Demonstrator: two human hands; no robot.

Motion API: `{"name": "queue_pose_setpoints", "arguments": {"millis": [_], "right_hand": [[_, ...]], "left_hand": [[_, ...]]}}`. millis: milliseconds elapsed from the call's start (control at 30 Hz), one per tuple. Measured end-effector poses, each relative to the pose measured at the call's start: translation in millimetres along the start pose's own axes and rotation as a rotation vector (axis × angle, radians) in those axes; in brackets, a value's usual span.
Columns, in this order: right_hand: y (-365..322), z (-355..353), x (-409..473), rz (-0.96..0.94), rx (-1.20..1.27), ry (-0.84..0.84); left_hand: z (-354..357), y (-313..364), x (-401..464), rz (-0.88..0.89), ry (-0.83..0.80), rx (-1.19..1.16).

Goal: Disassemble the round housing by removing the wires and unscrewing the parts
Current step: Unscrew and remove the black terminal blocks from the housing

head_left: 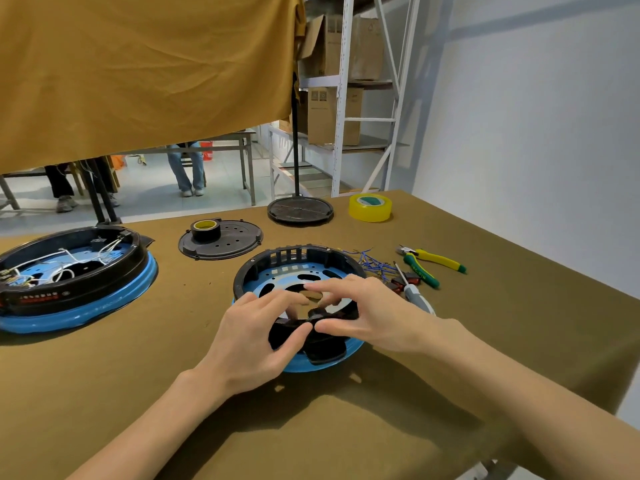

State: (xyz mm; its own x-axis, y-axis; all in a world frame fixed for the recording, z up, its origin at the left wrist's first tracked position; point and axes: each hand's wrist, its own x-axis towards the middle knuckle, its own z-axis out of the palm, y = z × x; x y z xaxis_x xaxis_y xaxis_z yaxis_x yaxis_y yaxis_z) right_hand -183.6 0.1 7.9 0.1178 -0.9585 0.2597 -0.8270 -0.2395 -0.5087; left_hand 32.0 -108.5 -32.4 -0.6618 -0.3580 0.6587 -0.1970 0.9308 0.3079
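Note:
The round housing (277,268), a black slotted ring over a blue base, lies in the middle of the table. My left hand (256,337) grips its near black rim, thumb outside and fingers reaching inside. My right hand (363,310) grips the rim beside it, thumb on the outer edge and fingers curled over a small black part inside. A bundle of loose blue wires (372,266) lies just right of the housing. A screwdriver (412,289) rests behind my right hand.
A second wired housing (69,271) stands at the left. A black lid (235,242) carries a tape roll (206,229). A round stand base (300,210), yellow tape (370,207) and yellow-green pliers (433,263) lie further back and right.

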Motion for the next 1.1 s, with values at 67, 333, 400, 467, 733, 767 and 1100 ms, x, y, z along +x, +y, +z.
{"name": "queue_pose_setpoints", "arguments": {"millis": [67, 333, 400, 467, 733, 767, 1100], "right_hand": [[6, -8, -4, 0.028, -0.008, 0.16], [72, -22, -14, 0.929, -0.557, 0.222], [75, -17, -14, 0.951, -0.55, 0.171], [72, -14, -16, 0.909, -0.541, 0.187], [15, -20, -41, 0.58, 0.008, 0.537], [5, -20, -43, 0.541, 0.096, 0.499], [-37, -12, -77, 0.368, -0.138, -0.006]], "left_hand": [[0, 3, 5, 0.003, -0.033, 0.028], [3, 5, 16, 0.033, -0.145, 0.075], [5, 7, 18, 0.028, -0.151, 0.055], [6, 9, 18, 0.006, -0.142, 0.032], [4, 9, 19, -0.053, -0.16, -0.041], [4, 9, 20, -0.074, -0.167, -0.051], [-1, 8, 41, -0.302, -0.421, -0.064]]}}
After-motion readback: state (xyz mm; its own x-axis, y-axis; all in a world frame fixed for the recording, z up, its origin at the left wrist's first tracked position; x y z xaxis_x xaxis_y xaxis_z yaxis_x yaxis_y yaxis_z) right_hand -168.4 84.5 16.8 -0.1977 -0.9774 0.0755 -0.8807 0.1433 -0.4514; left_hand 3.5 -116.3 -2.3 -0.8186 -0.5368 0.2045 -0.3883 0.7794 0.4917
